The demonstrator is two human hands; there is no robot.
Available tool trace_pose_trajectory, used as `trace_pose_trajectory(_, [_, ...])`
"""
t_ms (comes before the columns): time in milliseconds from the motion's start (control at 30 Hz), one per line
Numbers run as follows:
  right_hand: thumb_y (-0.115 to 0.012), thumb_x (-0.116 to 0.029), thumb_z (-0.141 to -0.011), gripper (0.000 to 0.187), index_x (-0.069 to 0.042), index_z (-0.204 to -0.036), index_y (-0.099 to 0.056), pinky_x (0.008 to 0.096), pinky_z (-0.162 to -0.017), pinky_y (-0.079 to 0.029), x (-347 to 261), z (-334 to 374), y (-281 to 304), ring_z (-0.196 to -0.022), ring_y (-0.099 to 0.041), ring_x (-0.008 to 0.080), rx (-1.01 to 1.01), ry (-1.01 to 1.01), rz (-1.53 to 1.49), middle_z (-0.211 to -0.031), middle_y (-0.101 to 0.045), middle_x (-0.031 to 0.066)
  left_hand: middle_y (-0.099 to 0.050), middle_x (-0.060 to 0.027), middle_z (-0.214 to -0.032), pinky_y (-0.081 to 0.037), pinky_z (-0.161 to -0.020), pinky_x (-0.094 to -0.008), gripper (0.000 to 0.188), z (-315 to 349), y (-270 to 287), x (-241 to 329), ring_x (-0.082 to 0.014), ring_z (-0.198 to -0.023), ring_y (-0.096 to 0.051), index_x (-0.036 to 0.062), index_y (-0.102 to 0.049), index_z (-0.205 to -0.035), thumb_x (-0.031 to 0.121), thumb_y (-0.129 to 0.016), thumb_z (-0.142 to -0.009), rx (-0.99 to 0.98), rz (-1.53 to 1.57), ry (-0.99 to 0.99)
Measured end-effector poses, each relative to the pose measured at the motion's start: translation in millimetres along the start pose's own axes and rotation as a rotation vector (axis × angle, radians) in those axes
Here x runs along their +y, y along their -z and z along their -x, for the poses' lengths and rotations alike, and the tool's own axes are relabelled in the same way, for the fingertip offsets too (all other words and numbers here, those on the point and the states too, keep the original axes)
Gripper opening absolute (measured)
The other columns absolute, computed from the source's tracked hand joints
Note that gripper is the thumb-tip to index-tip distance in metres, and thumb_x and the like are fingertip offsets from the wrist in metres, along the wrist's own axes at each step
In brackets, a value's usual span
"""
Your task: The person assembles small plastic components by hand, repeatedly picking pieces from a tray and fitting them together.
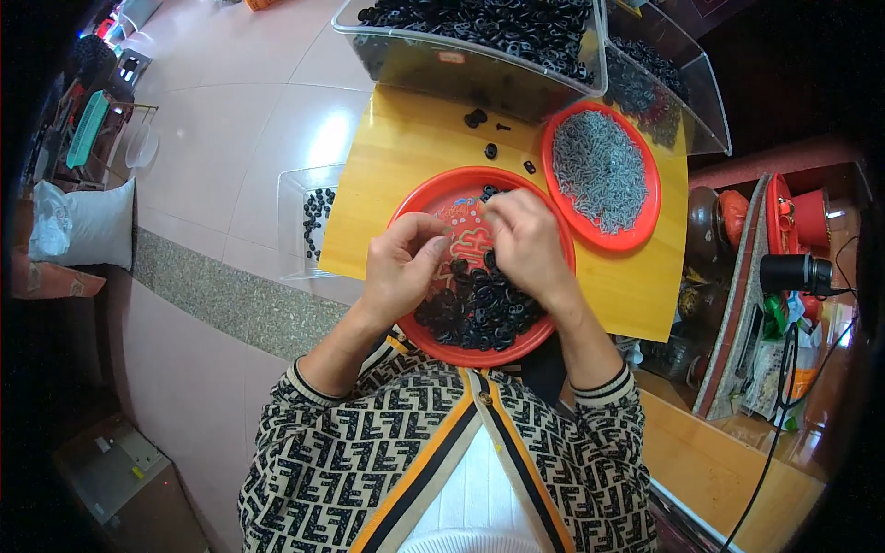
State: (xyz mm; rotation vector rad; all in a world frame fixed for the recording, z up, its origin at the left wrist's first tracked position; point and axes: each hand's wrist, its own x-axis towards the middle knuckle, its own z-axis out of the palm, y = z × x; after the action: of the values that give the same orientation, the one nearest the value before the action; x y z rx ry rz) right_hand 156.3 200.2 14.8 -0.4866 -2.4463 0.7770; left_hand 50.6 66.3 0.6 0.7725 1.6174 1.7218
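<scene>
A round red tray (433, 195) with a printed pattern lies in front of me, its near half filled with small black plastic parts (484, 309). My left hand (401, 264) is over the tray's left side, its thumb and fingers curled into a pinch. Over the tray's right side, my right hand (527, 241) has its fingertips pressed together. Whatever either hand pinches is too small or hidden to make out. Beyond my right hand, a second red tray (654, 195) holds a heap of small grey screw-like pieces (601, 166).
A yellow board (383, 157) bears the trays and several loose black parts (490, 150). At the back stand clear bins (442, 66) of black parts. A clear box (290, 221) with black parts stands left of the board. Right, a shelf carries a black cylindrical device (788, 274) and cables.
</scene>
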Motion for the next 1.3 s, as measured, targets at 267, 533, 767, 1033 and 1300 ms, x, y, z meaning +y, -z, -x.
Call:
trace_pose_trajectory(267, [-0.057, -0.010, -0.066, 0.005, -0.006, -0.068, -0.056, 0.0362, -0.064, -0.041, 21, -26, 0, -0.075, -0.050, 0.0266, -0.244, 0.285, 0.564, -0.073, -0.049, 0.0113, -0.055, -0.0063, -0.068, -0.042, -0.052, -0.0217, 0.006, 0, 19, 2, -0.0092, -0.057, -0.051, -0.0023, -0.055, -0.081, -0.004, -0.057, -0.076, 0.052, -0.212, -0.307])
trace_pose_trajectory(533, [-0.055, -0.010, -0.065, 0.006, -0.005, -0.064, -0.053, 0.0365, -0.066, -0.041, 25, -24, -4, -0.077, -0.049, 0.0265, -0.234, 0.292, 0.578, -0.074, -0.049, 0.0117, -0.055, -0.0082, -0.068, -0.041, -0.052, -0.0229, 0.008, 3, 27, 2, -0.0118, -0.058, -0.051, -0.0021, -0.055, -0.081, -0.005, -0.058, -0.074, 0.023, -0.305, -0.328])
trace_pose_trajectory(767, [-0.057, -0.001, -0.072, 0.003, 0.000, -0.075, -0.058, 0.0284, -0.058, -0.043, 18, -16, 20, -0.064, -0.054, 0.0188, -0.082, -0.168, -0.155, -0.069, -0.056, 0.0093, -0.055, -0.0060, -0.073, -0.042, -0.059, -0.0220, 0.009, 6, 28, 5, -0.0101, -0.067, -0.052, -0.0021, -0.055, -0.083, -0.006, -0.056, -0.075, -0.030, -0.367, -0.313])
trace_pose_trajectory(1033, [-0.054, -0.007, -0.082, 0.005, -0.003, -0.079, -0.054, 0.0194, -0.055, -0.043, 25, 4, 28, -0.062, -0.052, 0.0069, 0.096, -0.493, -0.771, -0.073, -0.056, 0.0009, -0.055, -0.0130, -0.077, -0.044, -0.057, -0.0298, 0.015, -5, 19, 1, -0.0254, -0.067, -0.055, -0.0011, -0.057, -0.080, -0.007, -0.058, -0.066, -0.073, -0.532, -0.563])
trace_pose_trajectory(1300, [-0.050, -0.011, -0.086, 0.007, -0.004, -0.086, -0.049, 0.0171, -0.051, -0.039, 1, 46, 33, -0.057, -0.047, 0.0039, 0.088, -0.618, -0.824, -0.070, -0.053, 0.0000, -0.052, -0.0093, -0.077, -0.041, -0.065, -0.0352, 0.019, -15, 20, 10, -0.0262, -0.073, -0.049, 0.0021, -0.059, -0.077, -0.006, -0.056, -0.060, -0.263, -0.973, -0.630])
